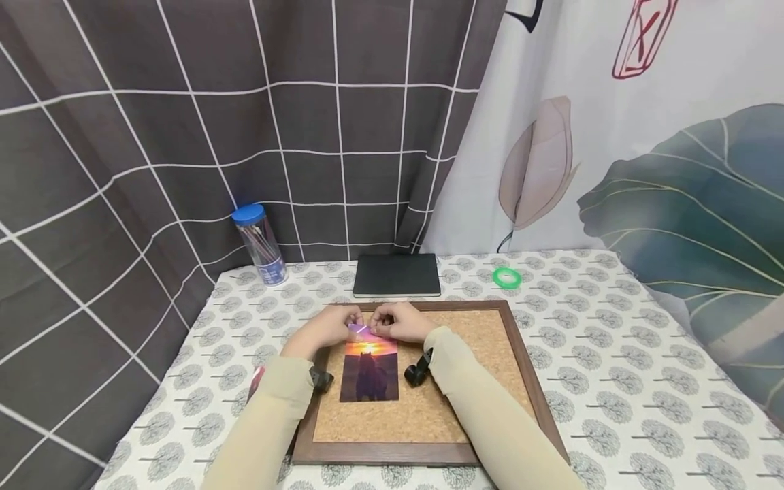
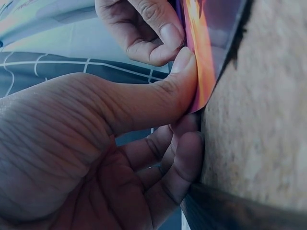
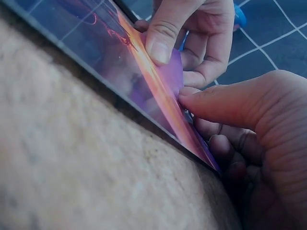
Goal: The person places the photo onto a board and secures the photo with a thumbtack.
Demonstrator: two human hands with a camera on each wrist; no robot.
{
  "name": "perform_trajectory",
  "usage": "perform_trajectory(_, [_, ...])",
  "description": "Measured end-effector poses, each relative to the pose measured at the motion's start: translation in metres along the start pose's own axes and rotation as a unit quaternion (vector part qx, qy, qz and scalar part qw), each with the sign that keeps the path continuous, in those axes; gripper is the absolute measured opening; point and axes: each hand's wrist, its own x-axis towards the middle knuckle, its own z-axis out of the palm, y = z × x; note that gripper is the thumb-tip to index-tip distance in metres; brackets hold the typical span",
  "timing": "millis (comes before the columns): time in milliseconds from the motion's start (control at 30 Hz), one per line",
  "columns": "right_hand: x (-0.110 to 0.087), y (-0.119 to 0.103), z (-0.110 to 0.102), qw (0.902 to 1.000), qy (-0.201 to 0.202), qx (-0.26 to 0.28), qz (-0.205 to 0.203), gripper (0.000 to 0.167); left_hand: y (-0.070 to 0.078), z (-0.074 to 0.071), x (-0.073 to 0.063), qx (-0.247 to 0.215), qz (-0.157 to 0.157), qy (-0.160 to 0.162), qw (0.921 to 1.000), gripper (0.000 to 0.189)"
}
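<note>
A glossy photo print of a dark horse against an orange and purple sunset lies over the left part of a framed cork board. My left hand pinches its upper left corner, the thumb on the picture side and fingers behind, as the left wrist view shows. At the top edge, a little to the right, my right hand pinches the print between thumb and fingertip. In the right wrist view the photo's purple upper strip bends up between the two hands. Curled fingers hide part of that edge.
Behind the board lies a black notebook. A clear tube with a blue lid stands at the back left, and a green tape roll lies at the back right. A red item shows beside my left sleeve.
</note>
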Motion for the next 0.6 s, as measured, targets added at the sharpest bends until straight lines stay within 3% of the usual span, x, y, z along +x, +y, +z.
perform_trajectory(600, [-0.0026, -0.0009, -0.0007, 0.9997, 0.003, 0.017, 0.014, 0.011, 0.0019, -0.0001, -0.0008, -0.012, 0.009, 0.003, 0.9999, 0.025])
